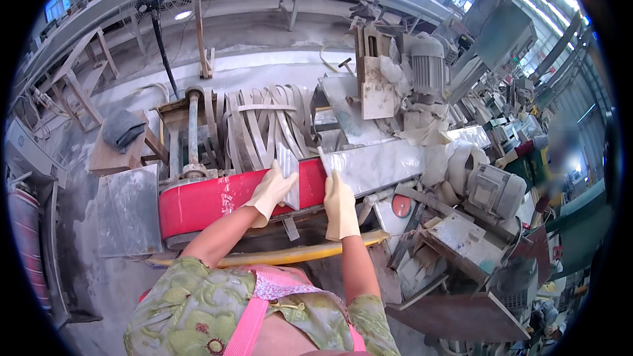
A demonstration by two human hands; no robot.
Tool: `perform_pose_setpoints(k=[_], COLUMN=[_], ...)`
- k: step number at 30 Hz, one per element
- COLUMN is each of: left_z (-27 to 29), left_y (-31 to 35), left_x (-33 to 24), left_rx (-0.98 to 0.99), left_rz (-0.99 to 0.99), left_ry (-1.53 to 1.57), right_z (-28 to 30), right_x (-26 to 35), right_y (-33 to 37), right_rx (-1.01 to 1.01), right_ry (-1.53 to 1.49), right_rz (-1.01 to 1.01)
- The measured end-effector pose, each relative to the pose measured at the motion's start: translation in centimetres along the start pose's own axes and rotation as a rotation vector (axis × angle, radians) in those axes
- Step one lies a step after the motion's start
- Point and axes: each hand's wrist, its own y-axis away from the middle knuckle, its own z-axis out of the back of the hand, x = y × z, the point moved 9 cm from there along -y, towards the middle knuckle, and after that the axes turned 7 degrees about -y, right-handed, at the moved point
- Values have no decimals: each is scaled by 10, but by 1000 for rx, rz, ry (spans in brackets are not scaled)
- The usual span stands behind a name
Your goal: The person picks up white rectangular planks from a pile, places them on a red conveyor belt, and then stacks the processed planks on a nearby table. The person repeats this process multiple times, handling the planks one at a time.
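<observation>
A belt sander with a broad red belt point(217, 199) runs across in front of me. My left hand point(269, 194), in a cream glove, is closed on a pale grey-white profiled strip point(288, 173) that lies crosswise over the belt. To the right, my gloved right hand point(340, 206) grips a thin white strip point(323, 161), standing beside the right end of the visible red. The fingertips of both hands are partly hidden behind the gloves. A glossy whitish plate point(377, 166) continues the line of the belt rightward.
Several loose belts point(260, 122) hang behind the sander. A grey motor point(428, 66) stands at the back, another motor point(498, 191) at right. A yellow curved bar point(297, 255) crosses in front of me. Left are a grey board point(128, 214) and a dark cloth point(123, 130) on a stool.
</observation>
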Motion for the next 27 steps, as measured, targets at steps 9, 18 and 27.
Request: perform_pose_setpoints(k=[9, 18, 27], left_z=[-73, -55, -59], left_y=[-28, -19, -24], left_x=[-44, -56, -54], left_rx=[-92, -101, -113], left_rz=[-516, -198, -261], left_ry=[-649, -308, -354], right_z=[5, 4, 36], right_x=[30, -59, -48], right_y=[28, -2, -23], right_rx=[-132, -266, -284], right_ry=[-619, 471, -5], right_rz=[88, 227, 254])
